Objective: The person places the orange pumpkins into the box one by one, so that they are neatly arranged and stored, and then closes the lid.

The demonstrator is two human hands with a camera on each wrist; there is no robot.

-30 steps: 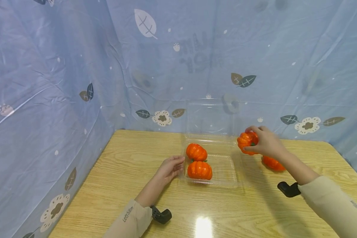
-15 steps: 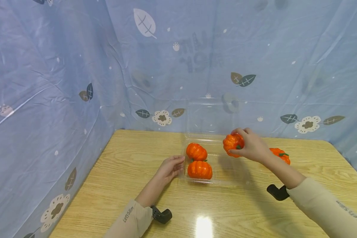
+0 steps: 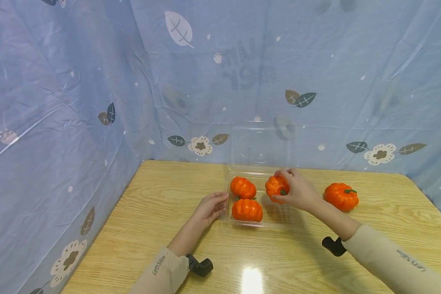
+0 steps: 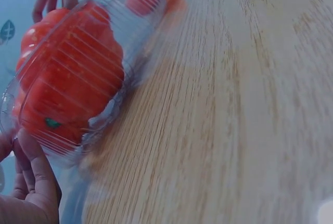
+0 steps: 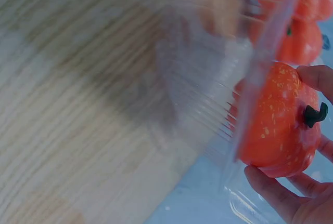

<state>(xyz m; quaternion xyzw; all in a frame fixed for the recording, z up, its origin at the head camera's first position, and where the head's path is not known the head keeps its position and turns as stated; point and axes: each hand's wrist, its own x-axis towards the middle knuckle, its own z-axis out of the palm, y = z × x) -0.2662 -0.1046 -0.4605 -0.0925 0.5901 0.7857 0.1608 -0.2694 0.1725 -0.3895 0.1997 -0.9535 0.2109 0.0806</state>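
Note:
A clear plastic clamshell container point(image 3: 264, 224) sits on the table, its lid point(image 3: 259, 149) raised at the back. Two small orange pumpkins, one at the back point(image 3: 242, 187) and one in front point(image 3: 247, 210), fill its left half. My left hand point(image 3: 207, 209) pinches the container's left rim between thumb and fingers, as the left wrist view shows. In my right hand point(image 3: 300, 192) is a third pumpkin point(image 5: 278, 122), gripped around its sides with the green stem point(image 5: 315, 115) facing the palm. It is over the container's right half, seen partly through the clear wall in the right wrist view.
Another orange pumpkin point(image 3: 341, 197) with a green stem rests on the wooden table point(image 3: 161, 261), right of the container. A blue patterned curtain point(image 3: 213, 81) hangs behind and along the left side. Black wrist devices show at both sleeves.
My right hand has carried its pumpkin leftward and down, from right of the container to over its right half. The pumpkin on the table has come into full view. My left hand stays put.

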